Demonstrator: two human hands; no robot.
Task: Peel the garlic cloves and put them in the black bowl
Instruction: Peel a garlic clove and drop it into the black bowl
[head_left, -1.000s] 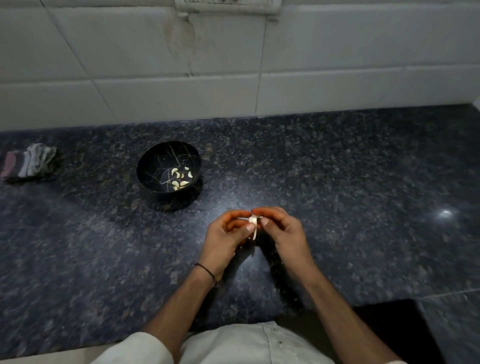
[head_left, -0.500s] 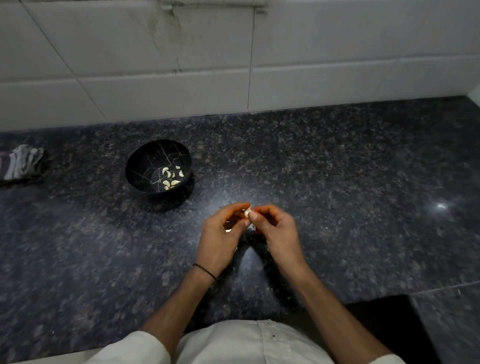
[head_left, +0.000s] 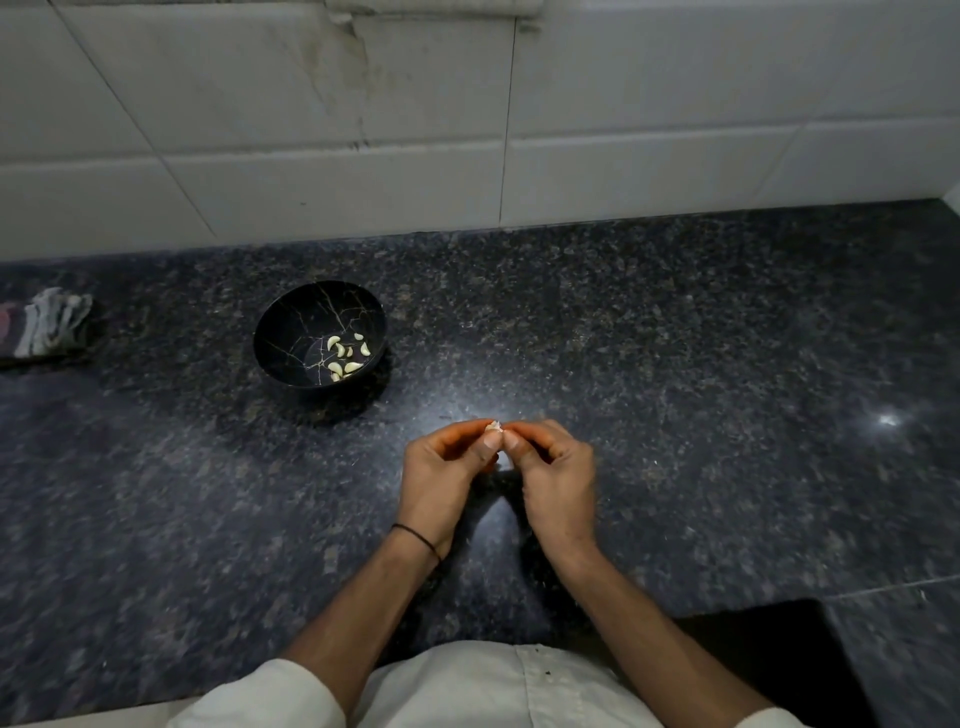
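Head view, looking down at a dark speckled counter (head_left: 675, 389). Person stands at its near edge, both forearms reaching out over it.

Left hand (head_left: 441, 478): fingers curled, thumb and forefinger tips pinching a small garlic clove (head_left: 493, 427). Right hand (head_left: 558, 478): fingers also curled, thumb and forefinger tips meeting the same clove from the other side. The two thumbs sit side by side, nails up, touching or nearly so. Clove is held between the two hands, above the counter and near the middle of the picture. Only a pale bit of it sticks out above the fingertips, with some papery skin on it; how much is peeled, cannot tell. The other fingers of both hands are tucked under, holding nothing that shows.

Black bowl (head_left: 296, 332) sits on the counter beyond and to the left of the hands, well apart from them, upright, thin gold crack lines inside. Peeled cloves (head_left: 343, 358) lie in its bottom, a small handful, bunched to the right side.

Thin black band (head_left: 415, 540) around left wrist. White clothing (head_left: 467, 686) at the bottom edge. Crumpled striped cloth (head_left: 49, 327) on the counter at far left, well apart from the bowl. White tiled wall (head_left: 623, 104) behind, stained near the top centre. Bright light glint on the counter at far right.
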